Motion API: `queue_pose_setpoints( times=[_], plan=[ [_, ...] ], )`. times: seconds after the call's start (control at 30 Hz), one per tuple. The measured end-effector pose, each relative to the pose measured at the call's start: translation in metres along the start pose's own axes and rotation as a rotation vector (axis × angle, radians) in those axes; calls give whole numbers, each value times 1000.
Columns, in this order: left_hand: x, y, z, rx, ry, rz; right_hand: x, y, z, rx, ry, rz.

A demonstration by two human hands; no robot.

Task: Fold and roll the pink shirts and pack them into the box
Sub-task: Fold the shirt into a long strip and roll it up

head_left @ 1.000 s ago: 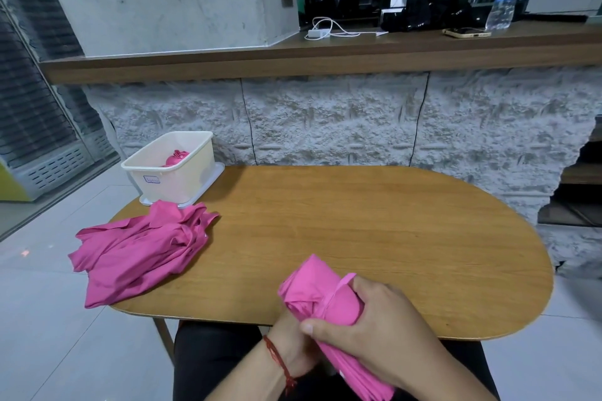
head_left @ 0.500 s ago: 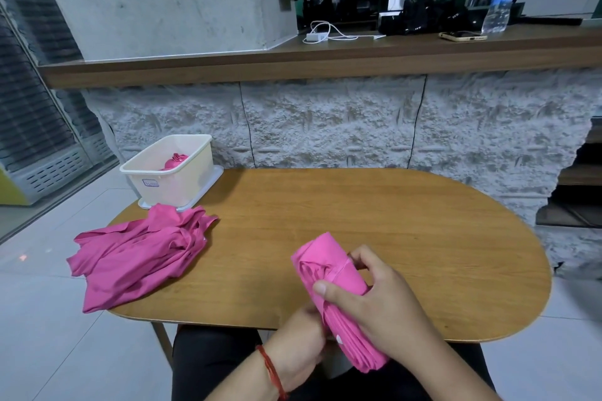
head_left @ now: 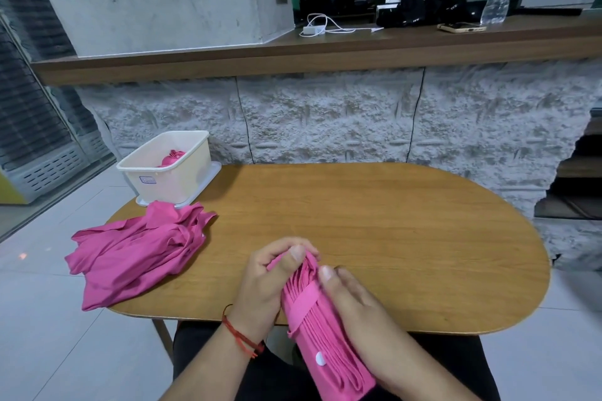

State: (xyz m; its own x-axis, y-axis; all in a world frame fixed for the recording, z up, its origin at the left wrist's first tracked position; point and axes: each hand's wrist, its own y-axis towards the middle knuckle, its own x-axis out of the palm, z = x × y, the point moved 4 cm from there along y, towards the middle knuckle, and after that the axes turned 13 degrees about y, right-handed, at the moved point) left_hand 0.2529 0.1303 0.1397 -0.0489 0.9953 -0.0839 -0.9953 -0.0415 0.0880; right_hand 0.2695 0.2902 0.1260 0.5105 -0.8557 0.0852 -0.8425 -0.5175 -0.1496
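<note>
Your left hand (head_left: 270, 283) has come up from under the bundle and now pinches the far end of the folded pink shirt (head_left: 312, 312), which runs from the table (head_left: 407, 231) edge down to your lap, while your right hand (head_left: 355, 309) grips its side. That probably starts the rolling, though your right fingertips are hidden behind the cloth. The box (head_left: 169, 177) waits far left, one rolled shirt (head_left: 172, 158) inside.

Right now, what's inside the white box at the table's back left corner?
A pink rolled shirt shows over the near rim of the white box. The opaque walls hide the bottom, so whether more rolls lie lower down cannot be seen.
</note>
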Motion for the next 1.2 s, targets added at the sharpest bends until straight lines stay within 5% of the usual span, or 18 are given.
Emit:
queue_pose_setpoints(
  times=[0.2,0.37,0.63,0.9,1.2],
  plan=[
    [-2,-2,7,35,-37,74,-11,2,-6,-244,39,104],
    [4,-5,11,27,-92,96,-14,7,-17,-376,-104,48],
    [-10,1,1,45,-156,144,-7,13,-8,-442,77,-129],
    [-29,5,5,233,-55,180,-9,15,2,-191,119,-33],
    [-28,9,15,353,-107,190,23,3,-5,160,623,-380]
  ],
)
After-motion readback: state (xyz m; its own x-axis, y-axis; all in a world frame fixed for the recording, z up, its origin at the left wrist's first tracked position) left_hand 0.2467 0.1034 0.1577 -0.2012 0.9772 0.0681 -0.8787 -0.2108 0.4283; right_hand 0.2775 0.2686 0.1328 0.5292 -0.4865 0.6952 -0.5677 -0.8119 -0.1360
